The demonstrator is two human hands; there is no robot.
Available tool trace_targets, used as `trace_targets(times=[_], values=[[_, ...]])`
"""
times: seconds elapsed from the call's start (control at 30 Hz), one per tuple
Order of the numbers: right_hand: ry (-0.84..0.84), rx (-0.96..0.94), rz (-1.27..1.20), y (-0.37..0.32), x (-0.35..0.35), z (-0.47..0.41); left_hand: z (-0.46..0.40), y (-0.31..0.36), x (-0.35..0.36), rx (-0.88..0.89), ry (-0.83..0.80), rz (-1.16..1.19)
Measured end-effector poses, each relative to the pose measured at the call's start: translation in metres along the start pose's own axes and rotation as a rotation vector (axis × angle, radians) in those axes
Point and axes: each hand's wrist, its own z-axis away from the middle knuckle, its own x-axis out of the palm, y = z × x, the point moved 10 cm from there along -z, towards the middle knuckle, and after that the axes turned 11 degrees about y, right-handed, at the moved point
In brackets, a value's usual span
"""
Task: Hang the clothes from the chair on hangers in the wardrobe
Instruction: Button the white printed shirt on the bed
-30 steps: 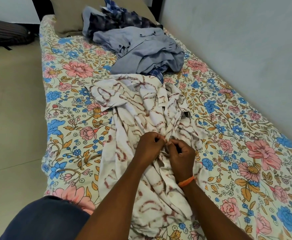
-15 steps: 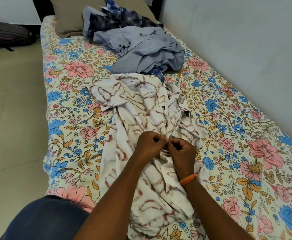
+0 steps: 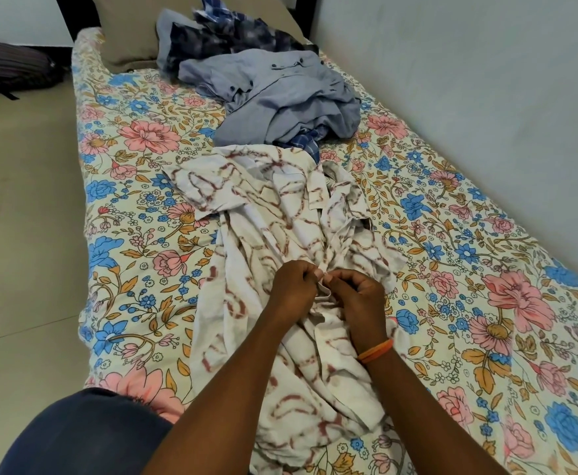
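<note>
A white shirt with a reddish-brown pattern point(image 3: 280, 214) lies crumpled along the middle of the bed. My left hand point(image 3: 292, 289) and my right hand point(image 3: 359, 299) meet over its front edge, and each pinches the fabric between curled fingers. An orange band circles my right wrist. Beyond it sits a heap of a grey-blue shirt point(image 3: 280, 94), with a dark blue patterned shirt point(image 3: 226, 39) behind that. No hanger, chair or wardrobe is in view.
The bed wears a floral sheet point(image 3: 469, 269), with a grey wall point(image 3: 486, 80) along its right side and a brown pillow point(image 3: 126, 25) at its head. Pale floor tiles point(image 3: 23, 234) lie to the left, with a dark bag point(image 3: 6, 70) on them.
Both hands stay pinched together on the white shirt's front edge with only small finger movements. The camera has shifted slightly.
</note>
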Motion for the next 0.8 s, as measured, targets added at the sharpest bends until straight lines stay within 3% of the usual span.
trace_targets(times=[0.17, 0.27, 0.37, 0.47, 0.57, 0.73, 0.8], values=[[-0.005, 0.052, 0.037, 0.003, -0.002, -0.003, 0.005, 0.004, -0.005, -0.008, 0.046, 0.019], [0.094, -0.171, 0.241, -0.018, -0.009, -0.003, 0.015, 0.008, -0.011, 0.058, 0.168, -0.097], [0.212, -0.386, 0.361, -0.054, -0.008, -0.005, 0.024, 0.022, -0.009, 0.204, 0.215, -0.411], [0.134, -0.306, 0.563, -0.053, 0.010, -0.028, 0.025, 0.031, -0.009, 0.291, 0.222, -0.610], [0.096, -0.217, 0.742, -0.037, 0.011, -0.045, 0.023, 0.036, -0.006, 0.455, 0.257, -0.647], [0.207, -0.270, 0.396, -0.025, -0.004, -0.034, 0.016, 0.059, 0.007, 0.681, 0.161, -0.553], [0.281, -0.245, 0.263, -0.019, -0.016, -0.031, 0.009, 0.063, 0.015, 0.675, 0.098, -0.515]])
